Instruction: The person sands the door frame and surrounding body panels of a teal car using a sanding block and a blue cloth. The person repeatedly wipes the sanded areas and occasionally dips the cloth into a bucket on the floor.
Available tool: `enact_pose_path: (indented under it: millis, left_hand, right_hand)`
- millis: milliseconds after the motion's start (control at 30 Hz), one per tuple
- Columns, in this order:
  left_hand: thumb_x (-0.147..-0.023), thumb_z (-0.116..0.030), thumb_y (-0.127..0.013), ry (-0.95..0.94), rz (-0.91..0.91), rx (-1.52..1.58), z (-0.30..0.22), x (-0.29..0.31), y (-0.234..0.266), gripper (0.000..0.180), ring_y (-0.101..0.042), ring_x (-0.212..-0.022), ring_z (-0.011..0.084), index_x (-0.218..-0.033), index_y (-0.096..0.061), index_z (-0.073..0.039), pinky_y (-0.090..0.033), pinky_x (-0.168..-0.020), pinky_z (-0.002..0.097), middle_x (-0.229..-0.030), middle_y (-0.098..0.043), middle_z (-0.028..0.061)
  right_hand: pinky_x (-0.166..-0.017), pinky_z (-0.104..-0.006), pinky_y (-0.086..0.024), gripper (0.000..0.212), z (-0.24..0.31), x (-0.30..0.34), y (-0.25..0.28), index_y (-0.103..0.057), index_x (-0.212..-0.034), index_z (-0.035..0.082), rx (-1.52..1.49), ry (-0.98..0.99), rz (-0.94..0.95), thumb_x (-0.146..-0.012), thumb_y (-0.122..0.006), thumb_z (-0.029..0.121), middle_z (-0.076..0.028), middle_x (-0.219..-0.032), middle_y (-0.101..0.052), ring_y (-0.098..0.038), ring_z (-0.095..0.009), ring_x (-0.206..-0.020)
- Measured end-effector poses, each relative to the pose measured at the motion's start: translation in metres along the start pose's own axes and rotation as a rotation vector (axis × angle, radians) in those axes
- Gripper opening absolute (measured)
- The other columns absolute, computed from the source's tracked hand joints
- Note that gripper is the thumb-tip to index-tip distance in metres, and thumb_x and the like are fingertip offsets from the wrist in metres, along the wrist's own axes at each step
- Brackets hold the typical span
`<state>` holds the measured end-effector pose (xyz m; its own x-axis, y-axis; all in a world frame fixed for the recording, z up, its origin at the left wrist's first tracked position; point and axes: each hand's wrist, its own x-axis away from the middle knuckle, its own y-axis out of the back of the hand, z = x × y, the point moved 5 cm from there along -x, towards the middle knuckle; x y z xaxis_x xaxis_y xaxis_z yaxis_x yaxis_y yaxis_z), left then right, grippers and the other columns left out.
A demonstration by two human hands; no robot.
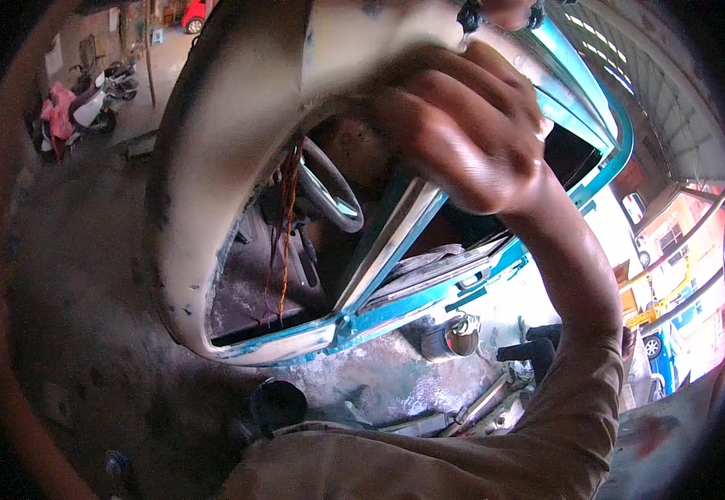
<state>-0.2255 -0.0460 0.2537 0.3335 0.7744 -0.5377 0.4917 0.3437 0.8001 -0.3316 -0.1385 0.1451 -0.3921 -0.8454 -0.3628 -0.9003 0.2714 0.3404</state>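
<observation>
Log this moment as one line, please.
right hand: curled, contact unclear | left hand: not visible | nearest: cream vehicle panel | nearby: steering wheel, hanging wires

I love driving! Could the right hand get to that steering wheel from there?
Probably yes: I see no glass between the right hand and the steering wheel, though wires hang close by.

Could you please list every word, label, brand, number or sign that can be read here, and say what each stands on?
No text can be read in this picture.
Cream-and-blue metal vehicle body by the bare right hand: no legible lettering.
Grey cylindrical container: any label is too small to read.
White motor scooter at upper left and blue car at far right: any markings are too small or blurred.
</observation>
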Motion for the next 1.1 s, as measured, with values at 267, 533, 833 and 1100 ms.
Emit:
enact_pose_path:
  millis: [267,533,833,1100]
  left_hand:
    - [-0.082,-0.019,-0.088,0.002,-0.043,-0.057,-0.011,-0.001,-0.011,0.049,-0.072,-0.081,0.0228,-0.12,-0.069,0.006,-0.06,-0.079,0.0338,-0.097,-0.074,0.0162]
    - [-0.082,-0.019,-0.088,-0.001,-0.048,-0.058,-0.013,-0.008,-0.02,0.049,-0.072,-0.081,0.0228,-0.119,-0.069,0.006,-0.06,-0.078,0.0338,-0.097,-0.074,0.016]
    - [-0.082,-0.02,-0.088,-0.016,-0.062,-0.06,-0.009,-0.001,-0.017,0.049,-0.072,-0.081,0.0228,-0.119,-0.069,0.006,-0.06,-0.078,0.0339,-0.096,-0.074,0.0157]
    - [-0.081,-0.021,-0.088,-0.018,-0.069,-0.042,0.001,0.004,-0.012,0.049,-0.072,-0.081,0.0228,-0.118,-0.069,0.006,-0.06,-0.078,0.0339,-0.096,-0.074,0.0156]
  right_hand:
    - [-0.062,-0.0338,-0.051,0.028,-0.009,0.041,0.016,-0.068,-0.107,0.009,0.029,-0.087,0.03,-0.082,-0.078,0.016,-0.007,-0.095,-0.072,-0.073,-0.023,-0.083]
    - [-0.067,-0.0346,-0.054,0.057,-0.006,0.002,0.007,-0.052,-0.149,0.01,0.014,0.065,0.032,-0.097,-0.074,0.019,-0.012,-0.1,-0.074,-0.075,-0.026,-0.086]
    - [-0.067,-0.0366,-0.054,0.046,-0.002,-0.031,-0.001,-0.058,-0.141,0.007,0.009,0.118,0.092,-0.098,-0.071,0.018,-0.013,-0.101,-0.074,-0.075,-0.028,-0.09]
    - [-0.076,-0.0409,-0.061,0.06,-0.013,0.002,0.008,-0.052,-0.149,0.008,-0.048,0.062,0.156,-0.096,-0.078,0.016,-0.014,-0.1,-0.075,-0.077,-0.03,-0.091]
